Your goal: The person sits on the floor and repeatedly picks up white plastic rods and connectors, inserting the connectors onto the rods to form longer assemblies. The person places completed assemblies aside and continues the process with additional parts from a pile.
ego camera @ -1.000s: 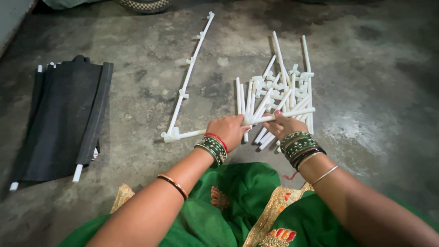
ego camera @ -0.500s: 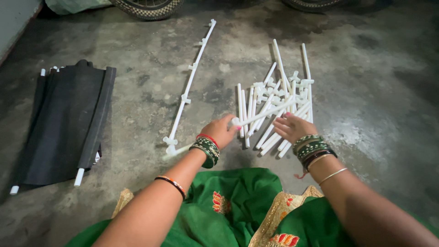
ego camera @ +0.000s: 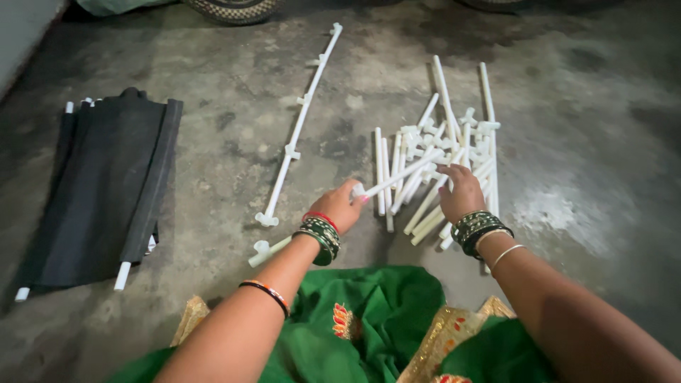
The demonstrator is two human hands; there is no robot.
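One white rod lifted by its near end, its far end still in the pile

The white rod [ego camera: 401,175] runs on a slant from the left hand [ego camera: 340,206], up and to the right, into the heap of white rods and connectors [ego camera: 443,152] on the concrete floor [ego camera: 582,142]. The left hand's grip is closed on the rod's near tip; the rest of its length lies across the heap. The right hand [ego camera: 461,193] rests fingers-down on the heap's near edge, just beside the rod's middle, holding nothing I can make out. To the left, well apart, lies a long assembled white pole [ego camera: 298,131] with side fittings, and farther left a folded black fabric bundle [ego camera: 106,184] on white rods.
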